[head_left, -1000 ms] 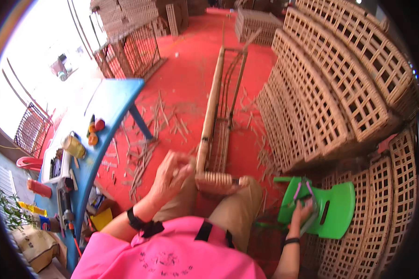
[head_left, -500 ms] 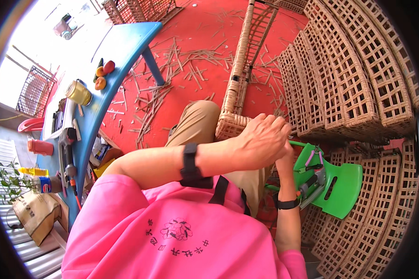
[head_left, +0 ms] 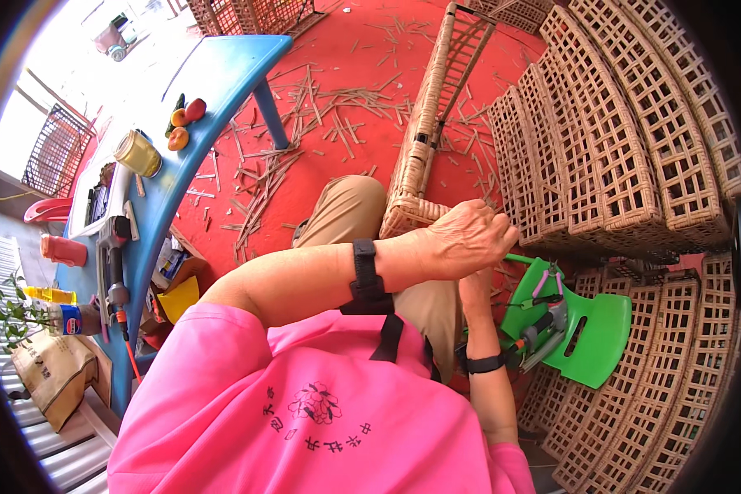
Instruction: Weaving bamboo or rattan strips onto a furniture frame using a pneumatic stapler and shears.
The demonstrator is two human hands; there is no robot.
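Observation:
A tan woven wicker frame [head_left: 412, 160] stands before me, its near edge passing behind my left hand [head_left: 468, 237]. That hand is closed in a fist at the frame's near end, knuckles up; what its fingers hold is hidden. Just below it is my right hand [head_left: 475, 288], partly covered by the left, its fingers out of sight. To the right sits a green plastic chair [head_left: 605, 329], with purple-handled pliers [head_left: 549, 280] and a grey-and-orange power tool [head_left: 543, 325] on its seat.
Stacked wicker panels [head_left: 605, 156] fill the right side. A blue table [head_left: 222, 74] on the left bears fruit [head_left: 178, 138], a jar [head_left: 138, 154] and another power tool [head_left: 115, 276]. Cut strips [head_left: 263, 193] litter the red floor [head_left: 370, 90].
My right hand and forearm have shifted left, closer under the left hand. The left forearm has slid slightly right, its hand still closed at the frame's near end.

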